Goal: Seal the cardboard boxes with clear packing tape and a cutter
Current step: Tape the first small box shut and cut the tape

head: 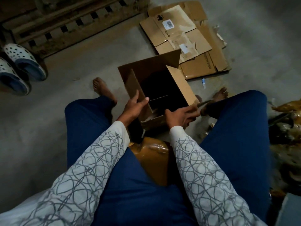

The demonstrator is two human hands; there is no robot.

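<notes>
A: Two hands on it? And where is the open cardboard box [179, 85]?

B: It is on the concrete floor [81, 70] between the seated person's knees, its open top facing the camera and its flaps standing out. The left hand [136, 106] grips the left flap [132, 84], with the thumb on the inner face and the fingers curled round the outer one.

A: And the right hand [182, 115]?

B: It is at the box's near right corner, thumb laid against the edge. Its fingers are smeared by motion. A thin dark thing [205, 102] sticks out beyond them, but I cannot tell what it is, nor whether the fingers are closed round it.

A: What else is about?

B: Flattened cartons [184, 38] lie on the floor just beyond the box, one bearing a barcode label. A brown parcel [151, 154] wrapped in shiny tape sits close in between the thighs. Pale perforated clogs [21, 66] stand far left, beside a wooden pallet [65, 22]. The bare left foot [104, 90] and right foot [219, 95] flank the box.
</notes>
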